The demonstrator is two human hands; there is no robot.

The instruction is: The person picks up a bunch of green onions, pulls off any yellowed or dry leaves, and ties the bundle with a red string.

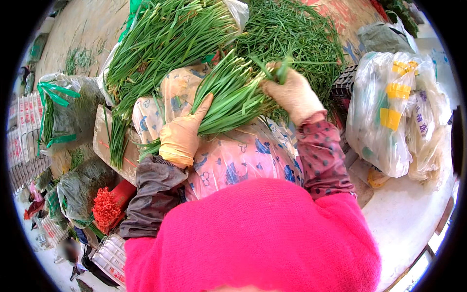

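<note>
A bunch of green chives [231, 100] with pale cut ends lies across my lap, its leaves pointing to the lower left. My left hand [185, 136], in a thin yellowish glove, is closed around the leafy part with the thumb on top. At the pale ends, my right hand [292, 95], in a beige glove and slightly blurred, pinches a few loose green leaves. Beneath the bunch, clear plastic covers the patterned cloth [238, 160] over my knees. Just beyond, a big heap of chives [170, 48] rests on white and green plastic.
Loose, tangled leaves [292, 39] are piled at the far right of the heap. To the right lies a stack of clear plastic bags [384, 112] beside a dark crate [344, 85]. Bagged greens [73, 112], white crates [24, 136] and a red bundle [108, 209] are on the left.
</note>
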